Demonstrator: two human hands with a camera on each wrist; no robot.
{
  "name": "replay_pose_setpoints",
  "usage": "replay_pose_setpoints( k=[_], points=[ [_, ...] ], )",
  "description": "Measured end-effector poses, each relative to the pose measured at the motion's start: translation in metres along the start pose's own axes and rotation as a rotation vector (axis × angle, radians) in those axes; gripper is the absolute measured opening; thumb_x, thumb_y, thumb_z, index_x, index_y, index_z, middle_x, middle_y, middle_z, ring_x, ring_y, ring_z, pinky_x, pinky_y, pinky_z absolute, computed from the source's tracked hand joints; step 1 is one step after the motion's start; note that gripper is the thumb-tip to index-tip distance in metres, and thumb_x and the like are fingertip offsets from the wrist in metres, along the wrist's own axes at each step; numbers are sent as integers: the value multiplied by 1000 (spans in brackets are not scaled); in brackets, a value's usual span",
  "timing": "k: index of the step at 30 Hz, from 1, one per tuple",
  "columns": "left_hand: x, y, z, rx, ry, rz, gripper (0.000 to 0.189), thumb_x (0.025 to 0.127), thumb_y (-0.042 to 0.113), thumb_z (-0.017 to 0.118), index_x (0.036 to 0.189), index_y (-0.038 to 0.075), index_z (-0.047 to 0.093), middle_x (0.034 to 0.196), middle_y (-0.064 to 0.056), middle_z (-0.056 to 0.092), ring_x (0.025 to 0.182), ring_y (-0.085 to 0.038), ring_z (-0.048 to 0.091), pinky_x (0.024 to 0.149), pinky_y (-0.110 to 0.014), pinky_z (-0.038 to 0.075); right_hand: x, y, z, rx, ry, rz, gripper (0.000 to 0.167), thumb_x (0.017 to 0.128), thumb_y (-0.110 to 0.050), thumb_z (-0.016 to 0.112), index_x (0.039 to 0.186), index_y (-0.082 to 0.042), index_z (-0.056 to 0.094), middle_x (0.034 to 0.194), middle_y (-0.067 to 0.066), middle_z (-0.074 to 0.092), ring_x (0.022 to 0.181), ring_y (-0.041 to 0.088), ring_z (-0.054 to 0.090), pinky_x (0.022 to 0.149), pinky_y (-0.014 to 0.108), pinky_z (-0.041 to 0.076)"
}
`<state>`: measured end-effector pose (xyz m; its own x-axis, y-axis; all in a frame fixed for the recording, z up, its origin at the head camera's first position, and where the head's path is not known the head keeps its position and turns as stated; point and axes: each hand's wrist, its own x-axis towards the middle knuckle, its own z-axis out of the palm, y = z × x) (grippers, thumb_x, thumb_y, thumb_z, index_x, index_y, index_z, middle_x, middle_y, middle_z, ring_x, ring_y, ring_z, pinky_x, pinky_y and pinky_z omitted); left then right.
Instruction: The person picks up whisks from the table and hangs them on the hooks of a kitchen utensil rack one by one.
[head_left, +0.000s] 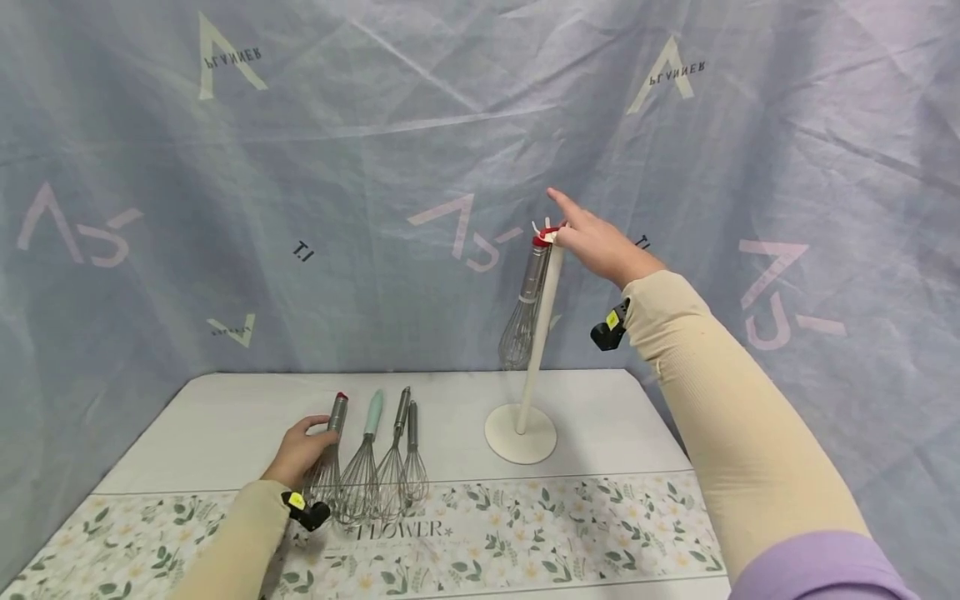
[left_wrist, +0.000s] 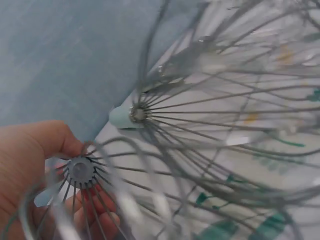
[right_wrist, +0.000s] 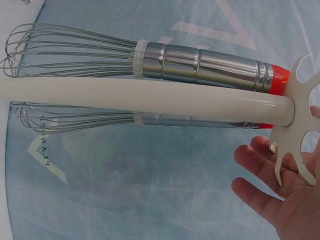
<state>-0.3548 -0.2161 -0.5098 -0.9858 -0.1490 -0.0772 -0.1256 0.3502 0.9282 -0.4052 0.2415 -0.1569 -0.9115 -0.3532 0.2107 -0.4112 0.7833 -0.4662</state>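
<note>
A steel whisk with a red end (head_left: pixel 340 412) is on the table at the left. My left hand (head_left: pixel 300 454) holds its handle, and in the left wrist view thumb and fingers curl round it behind the wires. Beside it lie a mint-handled whisk (head_left: pixel 374 414) and two slimmer metal-handled whisks (head_left: pixel 402 408). At the right, a white stand (head_left: pixel 546 300) rises from a round base. Two red-ended whisks (right_wrist: pixel 200 63) hang from its hooked top (right_wrist: pixel 303 118). My right hand (head_left: pixel 596 242) is at those hooks, fingers loosely extended, gripping no whisk.
The white table (head_left: pixel 247 408) has a floral printed band (head_left: pixel 585 525) along its front. A grey-blue curtain (head_left: pixel 337 167) with letters surrounds the back and sides, close behind the stand.
</note>
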Motion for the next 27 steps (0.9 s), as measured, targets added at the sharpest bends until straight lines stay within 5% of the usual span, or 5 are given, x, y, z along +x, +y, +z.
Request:
replay_pose_setpoints(
  k=[4, 16, 27],
  points=[
    [3, 2, -10, 23, 18, -3, 58, 99, 17, 56, 151, -1, 38, 129, -33, 54, 91, -28, 61, 67, -37, 51, 1, 0, 0, -1, 1, -2, 75, 95, -33, 32, 160, -47, -2, 162, 16, 27, 145, 36, 32, 110, 62, 30],
    [8, 21, -25, 3, 38, 30, 58, 100, 19, 56, 153, 3, 38, 113, -21, 62, 79, -22, 63, 66, -36, 54, 3, -2, 3, -1, 5, 13, 77, 94, -32, 33, 160, -46, -2, 163, 15, 25, 146, 35, 30, 110, 61, 30],
    [7, 74, -18, 8, 40, 95, 58, 100, 19, 57, 154, 8, 38, 125, -25, 61, 84, -25, 67, 69, -37, 57, 1, -1, 3, -2, 4, 10, 75, 95, -33, 32, 160, -47, -3, 166, 12, 20, 150, 34, 24, 112, 62, 27]
  ],
)
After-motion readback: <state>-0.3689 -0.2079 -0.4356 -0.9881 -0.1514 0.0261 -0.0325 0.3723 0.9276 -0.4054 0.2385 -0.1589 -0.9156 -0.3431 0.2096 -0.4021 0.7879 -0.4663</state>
